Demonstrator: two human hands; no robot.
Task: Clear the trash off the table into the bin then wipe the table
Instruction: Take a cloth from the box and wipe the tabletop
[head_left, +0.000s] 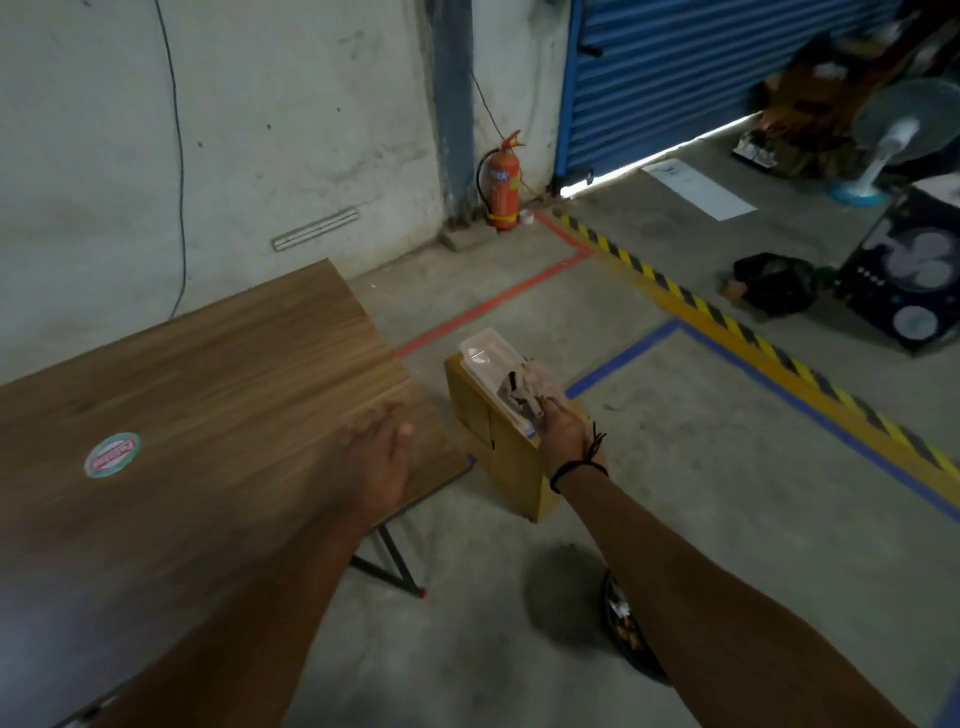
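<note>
A brown wooden table (208, 374) fills the left of the head view, with a round teal and red sticker (112, 454) on its top. My left hand (376, 457) lies blurred above the table's right edge, fingers straight. A tan cardboard box serving as the bin (511, 467) stands on the floor just right of the table. My right hand (563, 431) is over the box's open top and pinches crumpled pale trash (524, 387). A clear plastic wrapper (485, 351) sticks out of the box's far end.
A red fire extinguisher (501, 182) stands at the wall corner. Red, blue and yellow-black tape lines cross the concrete floor. A black bag (774, 283), a dark speaker unit (909, 275) and a standing fan (893, 140) are at the right. My shoe (623, 629) is below the right arm.
</note>
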